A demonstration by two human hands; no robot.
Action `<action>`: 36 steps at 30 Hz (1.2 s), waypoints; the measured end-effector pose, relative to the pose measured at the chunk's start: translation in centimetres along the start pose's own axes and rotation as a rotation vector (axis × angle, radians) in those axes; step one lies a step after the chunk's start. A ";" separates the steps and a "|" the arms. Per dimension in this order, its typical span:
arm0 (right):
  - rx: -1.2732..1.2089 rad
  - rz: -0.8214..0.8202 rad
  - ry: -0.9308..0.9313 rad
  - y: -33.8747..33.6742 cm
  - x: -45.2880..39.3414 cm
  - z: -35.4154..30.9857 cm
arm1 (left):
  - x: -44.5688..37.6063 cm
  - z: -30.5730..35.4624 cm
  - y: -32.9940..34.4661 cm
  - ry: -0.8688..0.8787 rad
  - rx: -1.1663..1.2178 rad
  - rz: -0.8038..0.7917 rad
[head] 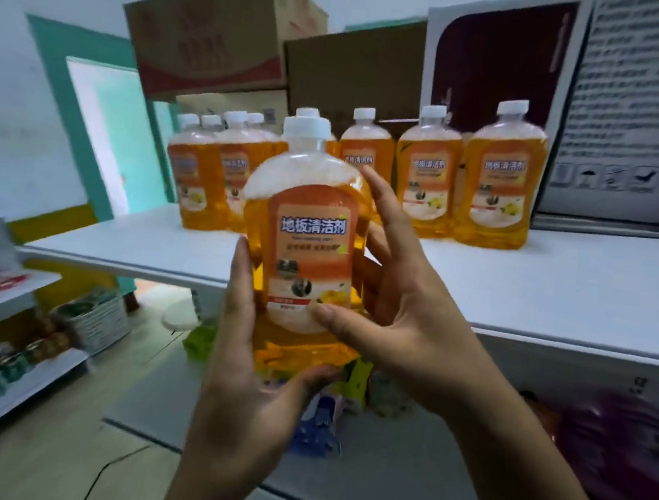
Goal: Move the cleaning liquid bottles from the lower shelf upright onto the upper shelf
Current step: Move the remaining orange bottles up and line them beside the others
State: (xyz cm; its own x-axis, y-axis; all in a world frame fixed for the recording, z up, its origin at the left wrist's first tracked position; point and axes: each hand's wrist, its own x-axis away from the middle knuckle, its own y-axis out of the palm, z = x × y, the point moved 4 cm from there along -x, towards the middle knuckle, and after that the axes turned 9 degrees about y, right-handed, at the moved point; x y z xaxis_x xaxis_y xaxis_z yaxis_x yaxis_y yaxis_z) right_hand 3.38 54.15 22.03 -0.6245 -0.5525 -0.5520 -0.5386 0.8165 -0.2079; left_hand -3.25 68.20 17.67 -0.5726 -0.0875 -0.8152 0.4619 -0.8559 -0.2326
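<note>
Both hands grip one bottle [304, 244] – left hand [248, 365] under base, right hand [397, 314] on side. Long axis upright. Upper shelf [554, 283] just beyond – gap ahead.

The held bottle [304, 248] bears a label [311, 256] reading "地板清洁剂".
</note>
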 end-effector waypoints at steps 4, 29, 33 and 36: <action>0.143 0.174 -0.001 -0.1 -1.2 -0.9 | -3.3 -0.6 -0.1 0.088 -0.083 -0.108; 0.818 0.581 0.566 -6.0 -11.7 2.9 | -9.9 -6.6 1.8 0.015 -0.655 -0.499; 0.781 0.612 0.618 -6.2 -12.4 3.5 | -9.8 -6.7 1.8 0.033 -0.631 -0.500; 0.742 0.613 0.638 -6.1 -12.6 3.6 | -9.8 -6.8 1.9 0.042 -0.602 -0.496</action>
State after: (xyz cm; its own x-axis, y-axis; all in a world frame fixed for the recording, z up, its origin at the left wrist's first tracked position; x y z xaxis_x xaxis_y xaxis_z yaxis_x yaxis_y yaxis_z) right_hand 16.56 56.69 27.36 -0.9524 0.1593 -0.2601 0.2868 0.7578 -0.5861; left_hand 7.87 70.87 21.60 -0.7877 0.2632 -0.5570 0.4533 -0.3647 -0.8133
